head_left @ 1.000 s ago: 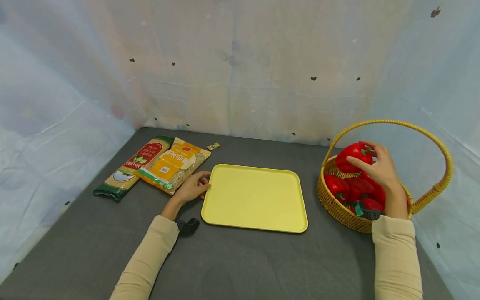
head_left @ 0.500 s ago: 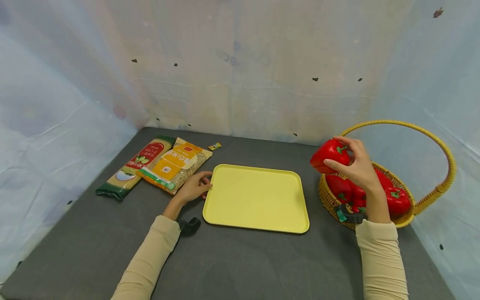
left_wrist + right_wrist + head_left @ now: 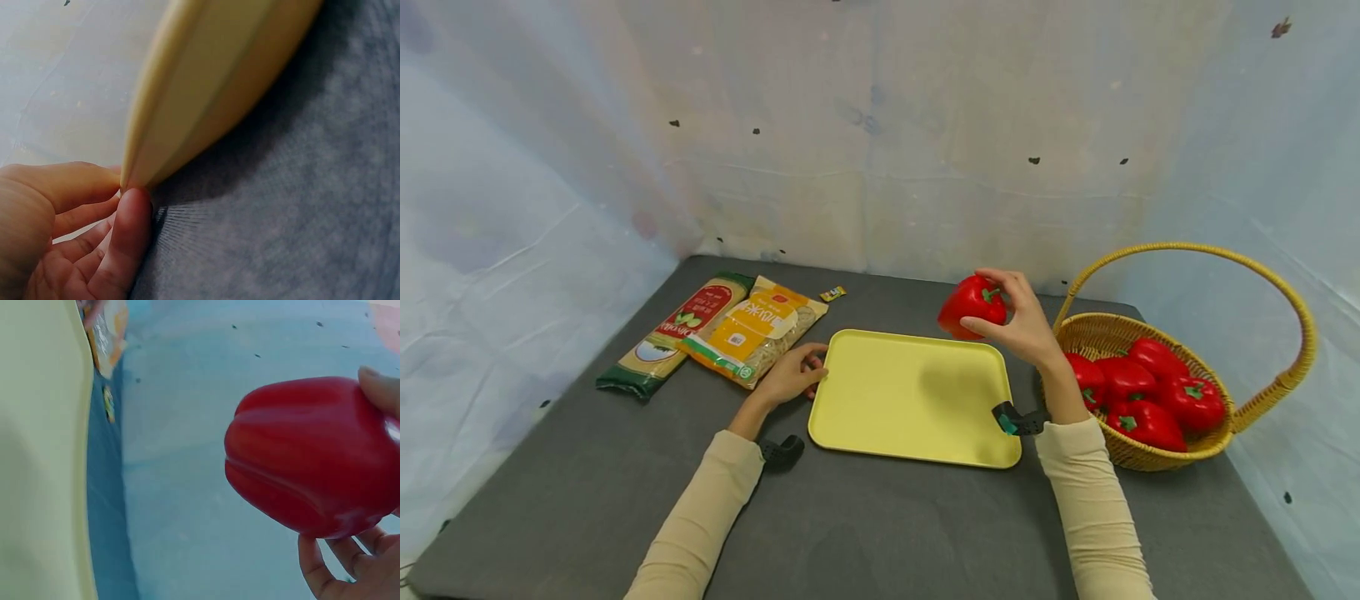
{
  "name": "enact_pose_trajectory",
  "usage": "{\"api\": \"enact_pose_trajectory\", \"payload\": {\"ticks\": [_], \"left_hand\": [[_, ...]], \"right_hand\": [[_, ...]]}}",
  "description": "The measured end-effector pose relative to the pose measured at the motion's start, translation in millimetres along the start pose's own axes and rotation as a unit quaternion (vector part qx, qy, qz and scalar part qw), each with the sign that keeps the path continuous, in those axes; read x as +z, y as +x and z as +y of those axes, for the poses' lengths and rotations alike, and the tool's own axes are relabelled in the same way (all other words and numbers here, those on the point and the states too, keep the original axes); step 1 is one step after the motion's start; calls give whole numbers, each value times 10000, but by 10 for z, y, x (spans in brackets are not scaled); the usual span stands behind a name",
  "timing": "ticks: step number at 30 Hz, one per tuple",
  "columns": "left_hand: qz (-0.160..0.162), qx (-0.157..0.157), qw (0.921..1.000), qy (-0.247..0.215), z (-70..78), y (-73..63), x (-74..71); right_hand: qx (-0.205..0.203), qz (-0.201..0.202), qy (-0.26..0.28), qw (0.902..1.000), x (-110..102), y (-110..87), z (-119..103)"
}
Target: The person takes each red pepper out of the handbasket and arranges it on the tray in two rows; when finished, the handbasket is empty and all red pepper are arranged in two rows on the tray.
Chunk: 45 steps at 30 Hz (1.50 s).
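Observation:
A red bell pepper is held up by my right hand, thumb on the near side and fingers over the far side, above the back right of a yellow tray. In the right wrist view the pepper hangs in the air, with the tray's rim to its left. My left hand pinches the tray's left edge; in the left wrist view its thumb and finger meet at the rim. Several more red bell peppers lie in a wicker basket with a tall handle.
Left of the tray lie an orange and clear food bag and a green and tan packet, the bag overlapping the packet. A small yellow wrapper is at the back of the grey table. A pale cloth wall stands behind.
My right hand has carried the pepper left, out of the basket and over the tray. The left hand stays at the tray's left edge.

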State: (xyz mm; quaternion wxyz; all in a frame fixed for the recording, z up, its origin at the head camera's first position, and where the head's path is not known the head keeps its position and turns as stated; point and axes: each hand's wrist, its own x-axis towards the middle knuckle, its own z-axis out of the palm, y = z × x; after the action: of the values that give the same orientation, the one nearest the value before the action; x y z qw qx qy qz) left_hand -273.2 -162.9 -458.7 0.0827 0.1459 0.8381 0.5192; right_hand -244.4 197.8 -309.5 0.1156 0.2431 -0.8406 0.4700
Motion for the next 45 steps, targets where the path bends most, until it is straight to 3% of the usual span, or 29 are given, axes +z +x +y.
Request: {"api": "enact_pose_trajectory", "payload": {"ticks": [11,18,24,33,45], "left_hand": [[19,-6,9999,-120,19,-14,-2],[18,-24,9999,-159,35,-11,-6],[33,-42,9998,-187,32,-3,-5],[32,-102,9998,-173,50,-8,1],[62,-117,9998,-127,50,-16,-1]], "right_hand": [[-29,-200,413,9989,635,225,-9],[-107,-20,347,9993,1104,422,466],[-47,-14,90,9999,1371,496,508],[218,26,11,9998,1648,540,583],[391,-57,-145,9991,1774,550,590]]}}
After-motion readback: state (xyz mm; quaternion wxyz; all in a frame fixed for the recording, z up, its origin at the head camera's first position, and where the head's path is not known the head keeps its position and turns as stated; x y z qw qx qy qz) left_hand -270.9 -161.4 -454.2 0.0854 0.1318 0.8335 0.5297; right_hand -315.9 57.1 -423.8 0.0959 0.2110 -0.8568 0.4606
